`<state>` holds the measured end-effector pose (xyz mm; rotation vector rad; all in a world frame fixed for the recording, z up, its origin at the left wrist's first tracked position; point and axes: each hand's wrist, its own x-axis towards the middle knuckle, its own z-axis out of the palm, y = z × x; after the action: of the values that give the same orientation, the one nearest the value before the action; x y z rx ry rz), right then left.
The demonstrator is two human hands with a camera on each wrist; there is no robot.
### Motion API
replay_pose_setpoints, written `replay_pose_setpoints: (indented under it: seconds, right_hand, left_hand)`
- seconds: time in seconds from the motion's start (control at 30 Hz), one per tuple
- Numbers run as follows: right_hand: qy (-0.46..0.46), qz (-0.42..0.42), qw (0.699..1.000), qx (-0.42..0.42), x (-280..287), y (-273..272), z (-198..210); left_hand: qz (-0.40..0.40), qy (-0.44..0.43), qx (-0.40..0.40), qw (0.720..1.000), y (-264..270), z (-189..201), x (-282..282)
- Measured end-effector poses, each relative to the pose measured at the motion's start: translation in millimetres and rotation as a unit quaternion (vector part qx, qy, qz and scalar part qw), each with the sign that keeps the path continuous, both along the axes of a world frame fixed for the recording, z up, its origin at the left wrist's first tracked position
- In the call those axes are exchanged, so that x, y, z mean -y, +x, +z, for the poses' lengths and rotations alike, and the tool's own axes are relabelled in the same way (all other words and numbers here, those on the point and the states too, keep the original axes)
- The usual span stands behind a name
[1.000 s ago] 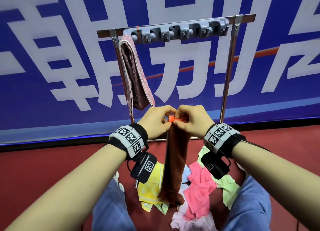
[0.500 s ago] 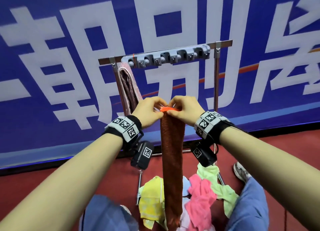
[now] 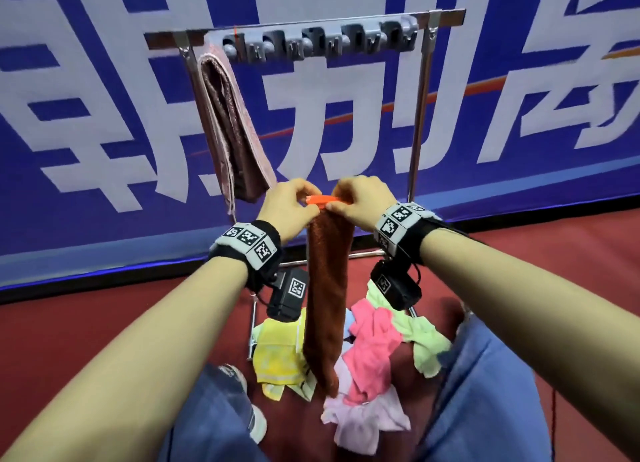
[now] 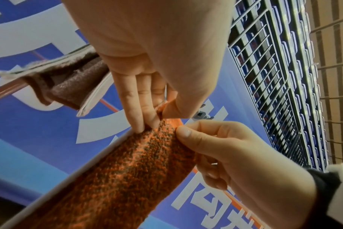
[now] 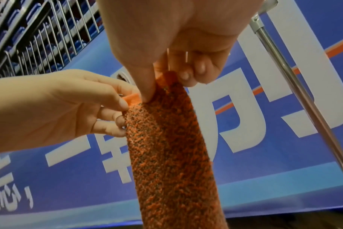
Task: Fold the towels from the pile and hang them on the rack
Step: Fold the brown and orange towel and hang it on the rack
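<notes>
A: What are the hands doing right now?

B: Both are pinching the top edge of the folded rust-orange towel (image 3: 327, 288). The left hand (image 3: 289, 208) is gripping one upper corner between thumb and fingertips, and the right hand (image 3: 360, 198) is gripping the other, right beside it. The bright orange hanging loop (image 3: 320, 200) is sticking out between them.

A: And where is the towel hanging?

B: It is dangling in a long narrow strip in front of the rack (image 3: 420, 115), with its lower end reaching down to the pile of towels (image 3: 370, 340) on the red floor. It is not yet touching the grey hook strip (image 3: 318, 40). A pinkish-brown towel (image 3: 232, 125) is already hanging at the strip's left end.

A: What is worrying you?

B: I think the fold is being kept only by those two pinches. If either grip is loosening while reaching up, the layers are likely opening out. The loop is small too, so it may be missing a hook, and the towel could be dropping onto the pile.
</notes>
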<state>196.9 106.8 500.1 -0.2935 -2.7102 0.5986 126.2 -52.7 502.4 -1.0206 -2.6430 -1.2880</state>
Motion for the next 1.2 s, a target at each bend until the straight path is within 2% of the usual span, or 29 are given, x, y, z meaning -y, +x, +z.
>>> replay_pose_setpoints:
  seconds: [0.1,0.2,0.33,0.43,0.53,0.77,0.87,0.93,1.07,1.2]
  right_hand:
    - [0.015,-0.009,0.999,0.037,2,-5,-32]
    - [-0.012,0.001,0.999,0.051,3,-9,-62]
    - [-0.12,0.036,0.992,-0.013,-8,-23,-96]
    - [-0.218,0.063,0.972,-0.055,-20,-32,-121]
    - [-0.296,0.043,0.952,-0.066,-30,-47,-154]
    - [-0.268,0.014,0.962,-0.04,-37,-67,-223]
    - [-0.278,-0.022,0.96,-0.026,-36,-79,-231]
    - [-0.331,-0.031,0.943,-0.036,-37,-87,-234]
    - [-0.367,-0.007,0.928,-0.059,-41,-97,-229]
    - [-0.378,0.015,0.923,-0.066,-43,-98,-225]
  left_hand:
    - [0.005,-0.05,-0.014,0.999,2,-27,-3]
    - [-0.008,-0.077,-0.017,0.997,0,-50,-5]
    - [-0.019,-0.071,-0.024,0.997,-24,-82,-8]
    - [-0.024,-0.05,-0.029,0.998,-40,-103,-13]
    - [-0.031,-0.054,-0.026,0.998,-53,-130,-23]
    - [-0.052,-0.101,0.008,0.994,-78,-197,-34]
    - [-0.044,-0.101,0.005,0.994,-86,-211,-33]
    - [-0.01,-0.063,0.023,0.998,-93,-219,-31]
    - [0.035,0.043,0.111,0.992,-105,-231,-29]
    - [0.032,0.059,0.141,0.988,-111,-236,-30]
